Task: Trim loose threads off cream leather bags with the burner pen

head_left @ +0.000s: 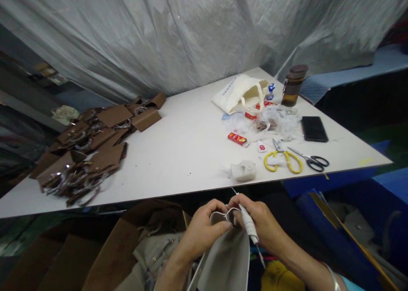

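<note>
In the head view, my left hand (207, 229) is closed, its thumb and fingers pinching the top edge of a light grey bag (234, 257) just below the table's front edge. My right hand (259, 221) is closed beside it, holding a thin pointed tool with a white wrapped handle (248, 223). A slim metal shaft shows at the tool's lower end. My right fingers also touch the bag's rim, which curves into two lobes between the hands. The fingertips of my right hand are partly hidden.
On the white table (178, 155) lie brown bag pieces (114, 115), yellow-handled scissors (283, 161), black-handled scissors (314, 161), a phone (314, 128), a bottle (293, 87) and a cream tote (239, 93). A cardboard box (108, 248) with grey bags stands lower left; blue bins (350, 231) stand right.
</note>
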{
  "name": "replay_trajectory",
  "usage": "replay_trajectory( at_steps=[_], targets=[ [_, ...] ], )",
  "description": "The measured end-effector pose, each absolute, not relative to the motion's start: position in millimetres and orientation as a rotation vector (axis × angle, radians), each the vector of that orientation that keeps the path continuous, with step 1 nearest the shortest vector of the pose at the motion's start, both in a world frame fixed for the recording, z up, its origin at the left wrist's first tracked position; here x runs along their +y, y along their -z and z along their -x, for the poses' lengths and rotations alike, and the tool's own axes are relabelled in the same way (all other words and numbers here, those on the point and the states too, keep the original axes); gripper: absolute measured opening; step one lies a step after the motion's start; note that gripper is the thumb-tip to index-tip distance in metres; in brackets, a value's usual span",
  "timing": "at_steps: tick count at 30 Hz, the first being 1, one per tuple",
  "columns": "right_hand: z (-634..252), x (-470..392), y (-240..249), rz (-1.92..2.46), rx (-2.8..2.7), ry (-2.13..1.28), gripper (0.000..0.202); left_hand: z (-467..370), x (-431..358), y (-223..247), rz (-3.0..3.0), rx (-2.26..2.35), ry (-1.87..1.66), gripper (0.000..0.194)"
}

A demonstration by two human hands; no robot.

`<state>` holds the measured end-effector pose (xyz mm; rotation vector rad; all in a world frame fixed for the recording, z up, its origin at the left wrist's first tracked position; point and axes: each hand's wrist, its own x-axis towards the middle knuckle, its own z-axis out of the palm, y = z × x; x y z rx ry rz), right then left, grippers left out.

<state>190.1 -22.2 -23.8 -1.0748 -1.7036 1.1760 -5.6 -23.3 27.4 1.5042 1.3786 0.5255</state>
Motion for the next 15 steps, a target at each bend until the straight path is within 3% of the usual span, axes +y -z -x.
replay_trajectory(
  at_steps=[8,15],
  targets=[
    [-185,-7,33,1.064,-1.632,-1.260,0.009,3,-14,4,-1.388,1.483,-0.684,0.009],
    [-183,2,48,1.101,-1.600,-1.308,0.019,14,-2,9,-1.406,1.394,-0.602,0.016]
  ],
)
